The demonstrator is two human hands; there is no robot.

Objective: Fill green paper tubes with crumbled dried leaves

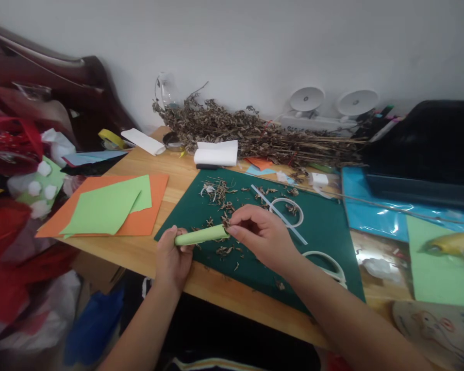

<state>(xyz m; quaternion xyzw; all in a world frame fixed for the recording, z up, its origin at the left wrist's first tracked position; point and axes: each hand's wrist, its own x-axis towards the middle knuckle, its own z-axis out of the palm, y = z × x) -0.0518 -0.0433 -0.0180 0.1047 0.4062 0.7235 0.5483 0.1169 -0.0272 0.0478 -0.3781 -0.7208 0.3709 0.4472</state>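
**Holding a green paper tube (201, 235) at both ends above the cutting mat (325, 232)**

Fingers of the left hand (172, 257) wrap closed round the tube's near end. The right hand (261, 234) pinches the far end between thumb and fingertips, where dried bits sit at its mouth. The tube lies almost level between them, just above the dark green mat.

Crumbled dry leaves (224, 251) lie scattered under and beyond the fingers. Past the right hand's knuckles lie a white ring (298, 208) and a thin white strip (294, 230).

The mat rests on a wooden table (139, 257), whose front edge runs just below both wrists. Left of the left hand, plain wood separates the mat from an orange sheet (154, 198) topped with light green sheets (104, 208). Farther back, dried branches (255, 134) lie along the white wall (255, 41).
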